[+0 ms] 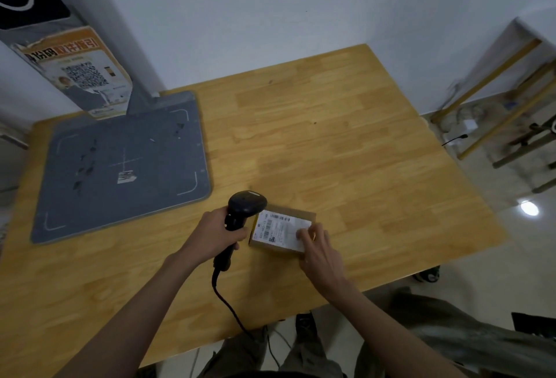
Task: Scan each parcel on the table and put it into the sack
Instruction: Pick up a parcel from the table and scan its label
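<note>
Head view. Pale, matte wall behind; below it your tabletop [346, 143], a butcher-block surface of honey-coloured wood strips with visible grain and a few dark specks. Glossy tiled floor [511, 242] to the right reflects one bright lamp spot.

Far left on the tabletop: a grey, flat, rounded-corner scan pad [120, 167], matte, marked with white corner brackets and a cross, scuffed with dark flecks and one small torn label scrap. A grey post [90, 55] rises from its back edge, carrying a peeling orange-and-white sticker with a QR pattern.

Your left hand [216, 236] is wrapped around the handle of a black plastic barcode scanner [240, 218], its bulbous head just beside the parcel's left edge. A black cable [228, 302] trails from the handle base off the near table edge.

The parcel [282, 230] is a small, flat, rectangular cardboard box lying on the tabletop near its front edge, its top almost covered by a white printed shipping label with barcodes. Your right hand [319, 254] rests on its right end, fingers curled over the label and edge, holding it.

Wooden-framed furniture [496, 92] stands at the far right, blurred.
</note>
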